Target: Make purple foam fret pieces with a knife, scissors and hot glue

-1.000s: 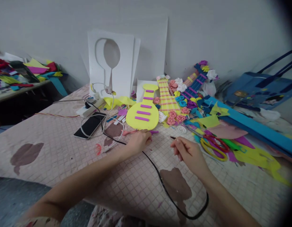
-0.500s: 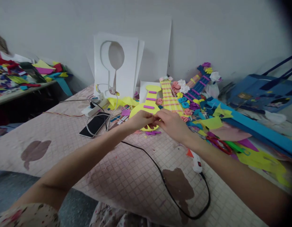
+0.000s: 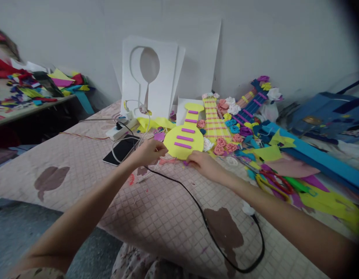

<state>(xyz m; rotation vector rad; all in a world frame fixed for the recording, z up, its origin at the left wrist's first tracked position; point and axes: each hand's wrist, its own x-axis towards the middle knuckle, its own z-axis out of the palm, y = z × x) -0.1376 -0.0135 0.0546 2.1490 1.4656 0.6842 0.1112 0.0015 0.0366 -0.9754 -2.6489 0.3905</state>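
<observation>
A yellow guitar-shaped cutout (image 3: pixel 183 154) lies on the table, with several purple strips (image 3: pixel 184 138) set crosswise on its neck and body. My left hand (image 3: pixel 150 153) is at the body's left edge, fingers curled together; whatever they may hold is hidden. At the lower right edge of the cutout, my right hand (image 3: pixel 205 164) has its fingertips closed on a small purple strip (image 3: pixel 185 164) near the tabletop. Behind the cutout leans a finished-looking yellow guitar craft (image 3: pixel 212 116) with pink bars, white strings and rolled flowers.
A phone (image 3: pixel 119 150) and a power strip (image 3: pixel 118 133) sit left, among cables. The glue gun (image 3: pixel 248 209) is mostly hidden under my right forearm, its black cord (image 3: pixel 196 205) looping across the front. Scissors (image 3: pixel 273 188) and coloured scraps lie right; white cut-out boards (image 3: pixel 167 69) stand behind.
My hands, together over the yellow cutout before, have parted. The left moved left; the right came down to the purple strips by the lower edge. The cutout's lower purple strips are now uncovered.
</observation>
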